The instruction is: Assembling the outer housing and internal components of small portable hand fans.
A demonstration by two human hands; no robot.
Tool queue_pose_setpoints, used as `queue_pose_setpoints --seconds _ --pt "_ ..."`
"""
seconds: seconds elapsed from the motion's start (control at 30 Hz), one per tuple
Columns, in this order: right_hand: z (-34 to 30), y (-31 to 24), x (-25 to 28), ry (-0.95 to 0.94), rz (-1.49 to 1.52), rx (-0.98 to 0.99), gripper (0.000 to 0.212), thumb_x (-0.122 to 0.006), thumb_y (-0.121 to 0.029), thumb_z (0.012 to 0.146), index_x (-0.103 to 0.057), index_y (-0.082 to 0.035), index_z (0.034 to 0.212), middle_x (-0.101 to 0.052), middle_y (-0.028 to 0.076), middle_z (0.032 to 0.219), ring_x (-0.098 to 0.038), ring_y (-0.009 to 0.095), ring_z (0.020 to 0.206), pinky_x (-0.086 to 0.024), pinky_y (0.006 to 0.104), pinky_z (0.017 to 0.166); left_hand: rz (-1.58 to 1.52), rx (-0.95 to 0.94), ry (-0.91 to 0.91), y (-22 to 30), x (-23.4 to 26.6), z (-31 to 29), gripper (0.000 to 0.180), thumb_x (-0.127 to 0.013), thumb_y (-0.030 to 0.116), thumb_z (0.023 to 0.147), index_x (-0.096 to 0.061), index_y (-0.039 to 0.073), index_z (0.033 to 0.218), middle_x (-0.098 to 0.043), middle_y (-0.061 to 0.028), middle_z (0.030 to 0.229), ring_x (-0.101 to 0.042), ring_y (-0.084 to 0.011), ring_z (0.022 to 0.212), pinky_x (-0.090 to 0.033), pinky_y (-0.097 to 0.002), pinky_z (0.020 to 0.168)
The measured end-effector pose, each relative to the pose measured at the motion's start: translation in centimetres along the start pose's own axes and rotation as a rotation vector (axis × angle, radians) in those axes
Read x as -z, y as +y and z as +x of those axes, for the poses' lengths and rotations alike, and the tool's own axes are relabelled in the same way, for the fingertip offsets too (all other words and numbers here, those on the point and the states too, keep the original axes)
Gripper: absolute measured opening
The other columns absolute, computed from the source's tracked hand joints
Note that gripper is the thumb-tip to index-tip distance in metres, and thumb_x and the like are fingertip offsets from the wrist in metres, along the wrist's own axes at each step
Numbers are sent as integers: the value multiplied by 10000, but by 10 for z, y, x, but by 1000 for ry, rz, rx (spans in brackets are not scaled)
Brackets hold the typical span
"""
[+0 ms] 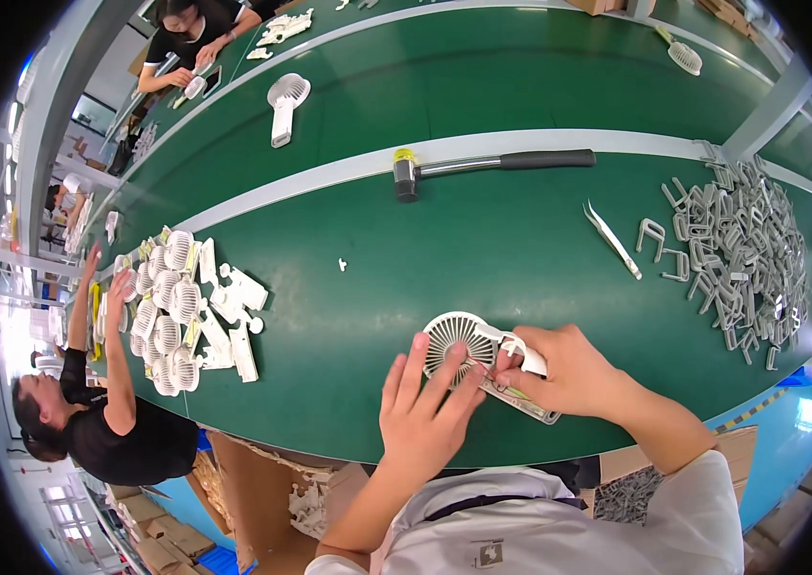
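Spreading the left hand's (425,431) fingers over the small fan (454,328) near the table's close edge, pinch unclear; grasping a white casing piece (531,358) with the right hand (586,377). Judge the fan light, stiff, fragile-slatted; hold by rim. Beyond, notice a hammer (478,164).

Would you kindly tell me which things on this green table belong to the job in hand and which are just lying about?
In the job:
fan, under the left fingers
white piece, in the right fingers
probably the similar fan pile and white parts

Apparently lying about:
mallet
tweezers
white bit
grey clips, possibly parts too
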State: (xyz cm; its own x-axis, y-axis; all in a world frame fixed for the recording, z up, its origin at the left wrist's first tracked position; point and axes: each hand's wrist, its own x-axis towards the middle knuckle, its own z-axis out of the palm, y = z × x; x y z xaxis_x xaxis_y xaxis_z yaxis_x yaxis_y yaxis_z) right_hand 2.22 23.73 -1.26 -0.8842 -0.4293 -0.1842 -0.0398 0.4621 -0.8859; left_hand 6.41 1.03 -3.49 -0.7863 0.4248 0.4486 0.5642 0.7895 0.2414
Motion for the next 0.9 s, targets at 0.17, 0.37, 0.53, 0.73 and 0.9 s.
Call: queue_pose_setpoints --seconds 0.17,0.37,0.53,0.73,0.9 --pt "-1 -4 3 -11 -110 24 249 -787 -200 857 -650 -48 1000 -712 130 786 -709 324 689 -531 381 613 -25 8 -234 4 5 -12 621 -762 290 877 -565 255 1465 -445 -137 1574 -360 -430 1481 -348 -584 1141" --pt "-1 -1 5 -36 -19 15 259 -767 -132 859 -612 -41 1046 -771 109 885 -741 255 726 -561 341 664 -163 15 -125 0 -15 -20 616 -782 248 851 -583 243 1433 -398 -132 1606 -327 -436 1495 -352 -659 1118" --pt "-1 -16 6 -12 37 -88 280 -754 -77 861 -593 -35 1086 -786 94 924 -734 157 747 -562 299 683 -167 32 -90 2 -17 -20 540 -720 164 857 -614 200 1385 -383 -139 1611 -318 -462 1493 -363 -701 1090" --pt "-8 -13 18 0 43 25 216 -714 -39 885 -633 6 1081 -772 103 915 -728 158 723 -564 271 656 -116 -1 -207 -2 -7 -20 584 -642 57 857 -608 251 1407 -337 -163 1631 -309 -473 1493 -361 -661 1121" --pt "9 -35 28 214 188 -84 250 -783 33 806 -641 -29 1002 -716 72 957 -638 96 790 -513 246 681 -87 -23 -217 3 -10 -19 596 -603 84 867 -581 241 1442 -327 -177 1632 -265 -455 1516 -375 -632 1129"
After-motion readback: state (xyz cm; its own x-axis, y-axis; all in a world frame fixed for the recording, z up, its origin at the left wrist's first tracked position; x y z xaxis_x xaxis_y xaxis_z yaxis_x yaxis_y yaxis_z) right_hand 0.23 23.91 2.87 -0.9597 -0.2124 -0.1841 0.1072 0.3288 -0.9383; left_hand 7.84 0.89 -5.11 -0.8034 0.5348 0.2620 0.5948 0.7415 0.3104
